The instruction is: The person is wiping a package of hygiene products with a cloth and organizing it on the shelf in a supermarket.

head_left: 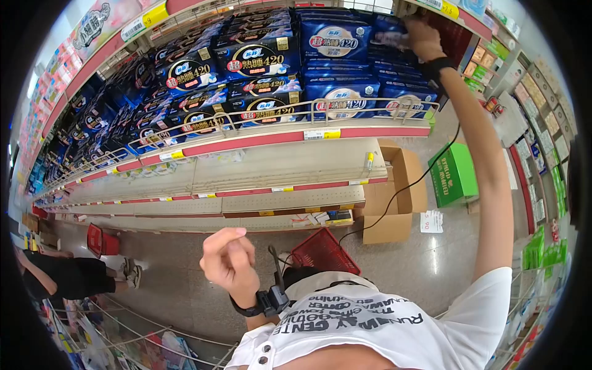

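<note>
My right hand (424, 40) is at the top right of the shelf, at the back of a stack of blue packs (404, 86). Its fingers are blurred and lie against a dark blue pack (388, 34); whether they grip it cannot be made out. Left of it stand larger blue packs (336, 40) and black packs (256, 55) behind a wire rail. My left hand (229, 256) is raised in front of my body, away from the shelf, its fingers curled together with nothing visible in them.
Below are lower shelf boards (246, 166), an open cardboard box (394, 203), a green box (453, 176) and a red basket (327, 250) near my feet. A black cable hangs from my right wrist. Another person (74, 274) is at the lower left, by a red basket (103, 240).
</note>
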The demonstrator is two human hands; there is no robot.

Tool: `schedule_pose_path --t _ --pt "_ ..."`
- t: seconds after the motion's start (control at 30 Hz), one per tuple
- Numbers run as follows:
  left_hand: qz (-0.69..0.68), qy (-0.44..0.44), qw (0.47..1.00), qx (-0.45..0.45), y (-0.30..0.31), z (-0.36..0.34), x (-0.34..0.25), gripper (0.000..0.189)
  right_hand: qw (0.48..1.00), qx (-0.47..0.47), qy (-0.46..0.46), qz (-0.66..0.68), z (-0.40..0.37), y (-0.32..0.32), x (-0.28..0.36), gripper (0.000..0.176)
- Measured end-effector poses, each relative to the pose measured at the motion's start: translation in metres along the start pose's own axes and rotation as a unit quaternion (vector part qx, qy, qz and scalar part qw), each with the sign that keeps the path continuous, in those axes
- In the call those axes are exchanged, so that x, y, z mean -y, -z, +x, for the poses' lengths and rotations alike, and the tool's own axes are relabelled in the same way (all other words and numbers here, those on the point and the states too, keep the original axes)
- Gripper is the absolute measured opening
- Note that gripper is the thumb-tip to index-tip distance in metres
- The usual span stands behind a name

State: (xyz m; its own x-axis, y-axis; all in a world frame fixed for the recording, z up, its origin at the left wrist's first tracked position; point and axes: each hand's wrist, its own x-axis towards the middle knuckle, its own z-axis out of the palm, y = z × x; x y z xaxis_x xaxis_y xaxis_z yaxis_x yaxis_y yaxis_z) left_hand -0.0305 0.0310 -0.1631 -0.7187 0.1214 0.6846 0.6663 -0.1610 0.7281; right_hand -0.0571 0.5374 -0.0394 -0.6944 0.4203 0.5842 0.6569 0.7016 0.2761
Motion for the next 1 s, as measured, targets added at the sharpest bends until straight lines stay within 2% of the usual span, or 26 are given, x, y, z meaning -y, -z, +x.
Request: schedule_pose_path --t 0.03,0.07,0.1,0.17,0.23,0.3,0.33,0.4,0.43,0.5,0.53,0.57,0.6,0.63,0.67,0.73,0.77,0.83,0.87,0.9,0.97,1.0 --pt "0.026 -0.008 1.000 0.015 -0.002 0.001 0.004 0.011 0.999 -0.020 -0.034 0.013 -0.005 0.011 -0.005 0.056" --pt "-0.011 0.051 0.998 0.027 0.000 0.000 0.008 0.013 0.990 -0.128 0.016 0.052 -0.019 0.018 -0.017 0.055" --pt "-0.011 0.054 0.998 0.033 -0.004 0.001 0.014 0.013 0.966 -0.234 0.065 0.090 -0.039 0.027 -0.027 0.055" --pt "-0.034 0.093 0.989 0.108 -0.024 0.001 0.027 0.022 0.976 -0.060 -0.062 0.199 -0.090 0.076 -0.020 0.059" --pt "-0.096 0.163 0.968 0.167 -0.046 -0.005 0.034 0.041 0.904 0.007 -0.096 0.417 -0.149 0.110 -0.001 0.058" --pt "-0.208 0.182 0.925 0.259 -0.068 -0.013 0.051 0.066 0.865 0.019 -0.188 0.465 -0.209 0.127 0.038 0.056" --pt "-0.210 0.188 0.921 0.268 -0.080 -0.017 0.057 0.066 0.833 0.086 -0.166 0.521 -0.227 0.133 0.051 0.053" --pt "-0.386 0.220 0.851 0.281 -0.100 -0.024 0.064 0.093 0.749 0.191 -0.149 0.616 -0.256 0.136 0.078 0.049" --pt "-0.385 0.228 0.847 0.286 -0.104 -0.028 0.062 0.093 0.701 0.229 -0.152 0.658 -0.267 0.132 0.093 0.048" --pt "-0.464 0.296 0.797 0.251 -0.105 -0.035 0.059 0.110 0.620 0.286 -0.181 0.708 -0.282 0.131 0.118 0.046" --pt "-0.459 0.363 0.758 0.287 -0.096 -0.045 0.078 0.112 0.597 0.283 -0.190 0.726 -0.291 0.126 0.129 0.046" --pt "-0.457 0.368 0.756 0.289 -0.090 -0.055 0.089 0.112 0.574 0.279 -0.198 0.744 -0.298 0.123 0.138 0.046" --pt "-0.484 0.395 0.721 0.300 -0.086 -0.058 0.091 0.109 0.602 0.279 -0.211 0.718 -0.302 0.126 0.143 0.044" --pt "-0.510 0.421 0.683 0.310 -0.084 -0.061 0.093 0.106 0.601 0.279 -0.216 0.717 -0.305 0.127 0.143 0.044" --pt "-0.536 0.421 0.666 0.303 -0.085 -0.063 0.095 0.099 0.625 0.275 -0.211 0.700 -0.308 0.128 0.142 0.043" --pt "-0.534 0.445 0.653 0.302 -0.085 -0.059 0.084 0.098 0.679 0.271 -0.206 0.650 -0.308 0.141 0.141 0.037" --pt "-0.533 0.464 0.642 0.298 -0.085 -0.059 0.079 0.096 0.677 0.272 -0.210 0.650 -0.308 0.146 0.138 0.037" --pt "-0.545 0.461 0.637 0.290 -0.087 -0.058 0.069 0.091 0.738 0.265 -0.194 0.589 -0.311 0.150 0.128 0.034" --pt "-0.559 0.459 0.620 0.303 -0.088 -0.054 0.060 0.088 0.772 0.224 -0.196 0.562 -0.314 0.150 0.125 0.035" --pt "-0.573 0.455 0.604 0.316 -0.089 -0.052 0.055 0.086 0.771 0.224 -0.198 0.562 -0.317 0.150 0.122 0.035" --pt "-0.571 0.463 0.613 0.290 -0.093 -0.060 0.055 0.082 0.826 0.089 -0.251 0.496 -0.321 0.151 0.111 0.035" --pt "-0.592 0.486 0.586 0.264 -0.095 -0.064 0.059 0.083 0.826 0.089 -0.252 0.496 -0.324 0.148 0.104 0.035"
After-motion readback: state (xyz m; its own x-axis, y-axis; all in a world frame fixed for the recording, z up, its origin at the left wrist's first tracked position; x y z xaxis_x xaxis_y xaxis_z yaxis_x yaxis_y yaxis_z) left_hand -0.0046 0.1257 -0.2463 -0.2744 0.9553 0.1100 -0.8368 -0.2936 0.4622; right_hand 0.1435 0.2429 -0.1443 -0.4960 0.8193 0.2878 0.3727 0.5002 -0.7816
